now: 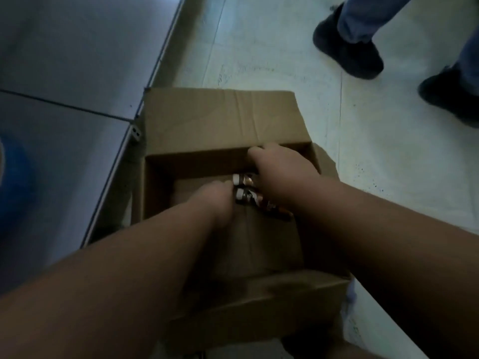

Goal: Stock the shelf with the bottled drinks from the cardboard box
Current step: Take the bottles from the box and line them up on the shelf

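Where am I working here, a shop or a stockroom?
Probably a shop aisle, though I can't be sure: pale shelf boards at left, a cardboard box of bottles on a tiled floor.

brown cardboard box [220,117]; white-capped brown bottles [246,187]

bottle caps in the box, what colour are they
White, on both bottle caps in the head view; the bottles below them look dark brown.

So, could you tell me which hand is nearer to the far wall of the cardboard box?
The right hand: its fingertips reach close to the far wall of the cardboard box. The left hand sits nearer the box's middle, beside the two bottles.
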`<state>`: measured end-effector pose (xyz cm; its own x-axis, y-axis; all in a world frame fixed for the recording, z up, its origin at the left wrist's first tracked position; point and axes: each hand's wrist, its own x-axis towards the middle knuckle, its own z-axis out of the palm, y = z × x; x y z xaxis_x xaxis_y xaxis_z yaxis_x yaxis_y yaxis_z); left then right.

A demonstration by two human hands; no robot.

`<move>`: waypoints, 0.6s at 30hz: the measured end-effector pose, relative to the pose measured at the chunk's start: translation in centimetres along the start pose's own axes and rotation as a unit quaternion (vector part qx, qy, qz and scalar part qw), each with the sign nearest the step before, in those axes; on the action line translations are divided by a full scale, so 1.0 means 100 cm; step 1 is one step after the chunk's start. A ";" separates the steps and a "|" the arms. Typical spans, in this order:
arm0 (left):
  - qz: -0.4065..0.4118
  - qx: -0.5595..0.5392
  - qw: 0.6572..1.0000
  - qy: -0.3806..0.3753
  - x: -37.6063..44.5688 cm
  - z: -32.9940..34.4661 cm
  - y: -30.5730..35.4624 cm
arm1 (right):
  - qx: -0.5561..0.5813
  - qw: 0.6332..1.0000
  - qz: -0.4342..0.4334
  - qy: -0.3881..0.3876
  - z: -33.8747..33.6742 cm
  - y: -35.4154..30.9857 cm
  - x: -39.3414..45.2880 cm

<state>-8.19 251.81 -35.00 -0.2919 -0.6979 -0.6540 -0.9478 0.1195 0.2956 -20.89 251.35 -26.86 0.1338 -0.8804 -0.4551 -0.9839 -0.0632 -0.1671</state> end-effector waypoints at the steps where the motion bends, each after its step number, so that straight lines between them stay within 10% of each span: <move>1: -0.004 -0.007 1.000 -0.020 0.012 0.009 -0.002 | 0.001 1.000 0.006 -0.022 0.013 0.008 0.012; 8: -0.038 -0.040 0.997 -0.058 0.078 0.033 -0.024 | -0.017 0.985 0.031 -0.170 0.105 0.033 0.078; 18: 0.001 -0.077 0.997 0.000 0.128 0.051 -0.036 | -0.159 0.971 -0.079 -0.159 0.159 0.029 0.076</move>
<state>-9.23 246.06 -48.02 -0.2935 -0.6978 -0.6534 -0.9164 0.0109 0.4000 -20.79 251.95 -44.75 0.2667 -0.6618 -0.7006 -0.9281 -0.3724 -0.0015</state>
